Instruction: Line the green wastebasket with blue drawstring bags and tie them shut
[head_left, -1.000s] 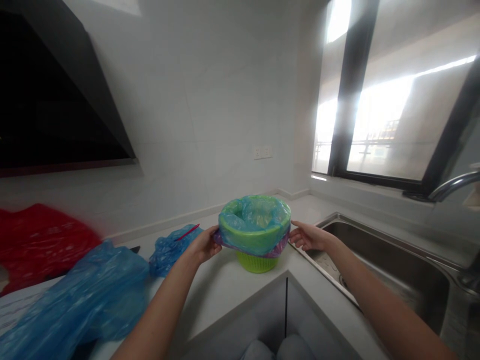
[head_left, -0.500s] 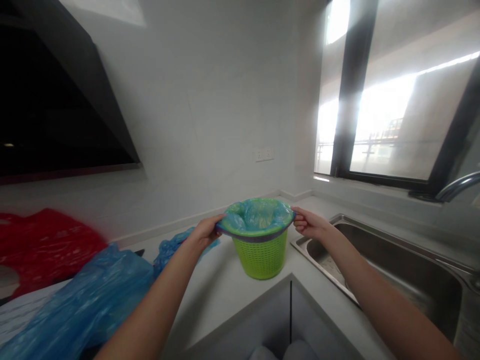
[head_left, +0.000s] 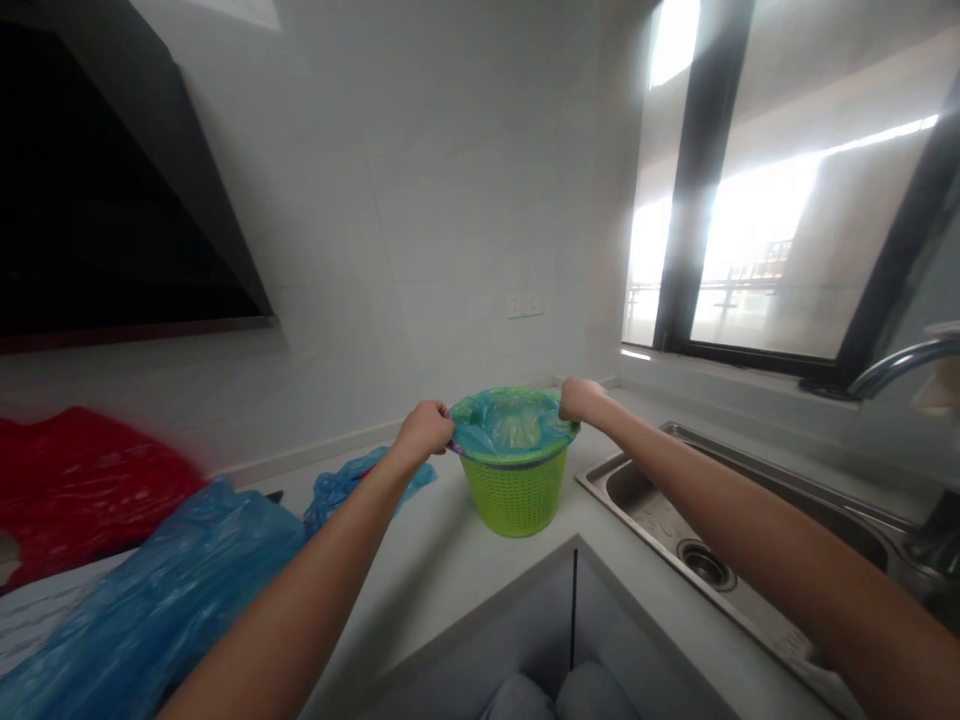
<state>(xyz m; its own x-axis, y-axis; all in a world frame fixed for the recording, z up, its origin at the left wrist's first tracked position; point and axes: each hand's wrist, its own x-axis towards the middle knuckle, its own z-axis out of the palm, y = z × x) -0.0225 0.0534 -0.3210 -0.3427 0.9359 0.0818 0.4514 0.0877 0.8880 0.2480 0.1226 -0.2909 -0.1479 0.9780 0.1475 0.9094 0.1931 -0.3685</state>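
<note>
A bright green, woven-sided plastic basket (head_left: 514,497) stands upright on the white counter (head_left: 420,580). Its inside is lined with a thin blue-green plastic bag (head_left: 517,425), whose edge is folded out over the rim. A narrow purple-grey band runs along the front, just under the rim. My left hand (head_left: 426,430) is closed on the bag's edge at the left of the rim, with a bit of purple at the fingers. At the right of the rim, my right hand (head_left: 582,400) is closed on the bag from above; its fingertips are hidden.
A crumpled blue plastic bag (head_left: 341,492) lies left of the basket. Nearer are a larger blue bag (head_left: 180,580) and a red bag (head_left: 97,490). To the right is a steel sink (head_left: 675,525) with a faucet (head_left: 900,365). A dark range hood (head_left: 127,200) juts out upper left.
My right hand has gone from the side of the rim to over its top. My left hand has turned and lifted slightly at the left edge. The view has shifted a little.
</note>
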